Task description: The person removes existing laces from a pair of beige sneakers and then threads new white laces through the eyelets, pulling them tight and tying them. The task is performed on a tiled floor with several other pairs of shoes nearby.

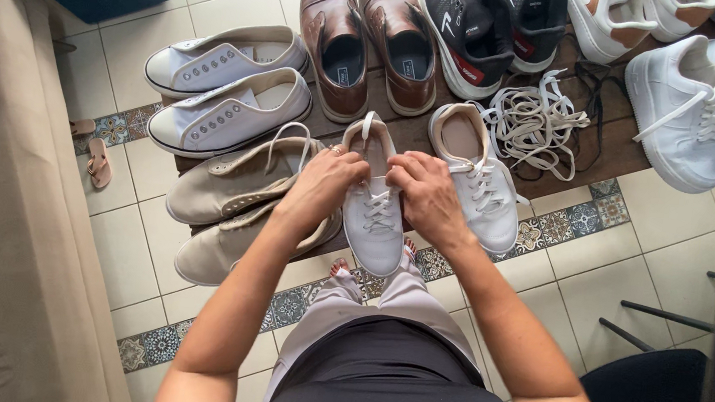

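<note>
Both hands are on the white lace-up sneaker [374, 207] that lies on the tiled floor [674, 266] directly in front of the person's knees, toe pointing back toward them. The left hand [324, 185] is curled over the sneaker's left edge near the collar, and the right hand [427, 190] is pressed against its right edge at the upper eyelets; the fingers of both look pinched on the lace [381, 208] there, though exactly which strand each one holds is hidden by the knuckles.

The sneaker's twin [477, 182] lies just to its right, touching or nearly so, already laced. To its left lie two beige canvas shoes [236, 189], and beyond those a pair of white slip-on plimsolls [228, 92]. Behind the sneaker stand brown leather shoes [368, 40], and behind and to its right a loose heap of white laces [535, 122].

The sneaker looks light, with a smooth, fairly stiff upper and a firm rubber sole, so it should stay put under light pressure but may skate on the glossy tile if pushed from one side. The lace is thin, limp and flat; it is best gripped close to its tip or right at an eyelet. To steady or lift the shoe, the collar and heel offer the firmest hold.
</note>
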